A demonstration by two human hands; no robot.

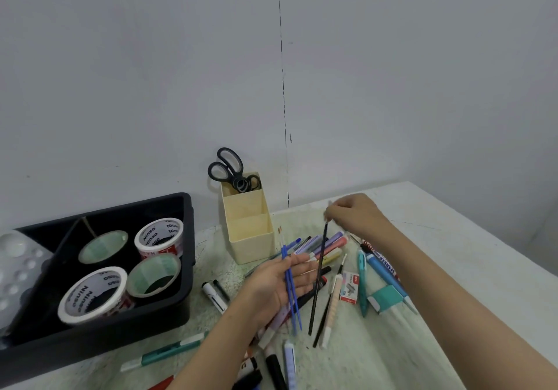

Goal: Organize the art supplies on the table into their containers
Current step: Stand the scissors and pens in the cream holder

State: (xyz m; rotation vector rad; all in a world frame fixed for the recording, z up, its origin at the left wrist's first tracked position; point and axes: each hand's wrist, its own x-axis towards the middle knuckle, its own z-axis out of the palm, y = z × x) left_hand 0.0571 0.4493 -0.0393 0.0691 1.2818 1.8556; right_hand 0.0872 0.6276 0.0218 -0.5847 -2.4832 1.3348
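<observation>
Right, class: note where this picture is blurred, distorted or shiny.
Head view: the right hand, pinching a black brush, is motion-blurred; the wall seam bows from wide-angle distortion; soft, even light, pale highlights on the paint palette.

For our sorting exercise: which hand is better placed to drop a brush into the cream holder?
Probably the right hand: it pinches the black brush by its top; the left hand cradles blue brushes flat.

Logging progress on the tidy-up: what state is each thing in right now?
Left hand: open, blue brushes across palm.
Right hand: pinches black brush near its top.
Scissors: standing in organizer's back compartment.
Tape rolls: in black bin.
Pens: loose on table.
</observation>
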